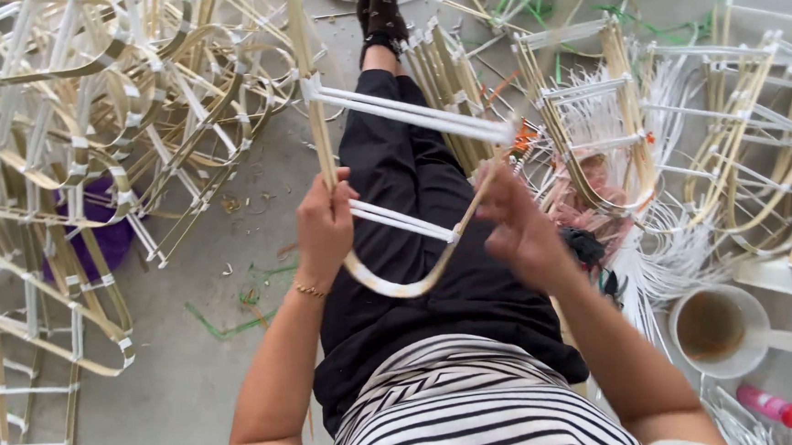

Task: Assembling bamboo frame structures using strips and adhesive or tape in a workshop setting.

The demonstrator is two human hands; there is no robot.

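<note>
**Bamboo frame half bound, over a grey floor**

Over the littered floor [194, 372], the left hand [323, 227] grips one side of a U-shaped bamboo frame [400, 282]; the right hand [515, 229], fingers curled, pinches the other. Two white crossbars [408, 112] are tied. Finished frames [88, 131] are piled beyond the left hand.

Left hand [325, 229] is gripping with fingers curled; right hand [517, 229] is pinching, blurred, both forearms raised.

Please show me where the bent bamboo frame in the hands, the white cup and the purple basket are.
bent bamboo frame [391, 285]: head view, on its curved bottom bend.
white cup [758, 330]: head view, on its right rim.
purple basket [108, 240]: head view, on its side visible between the frames.
</note>
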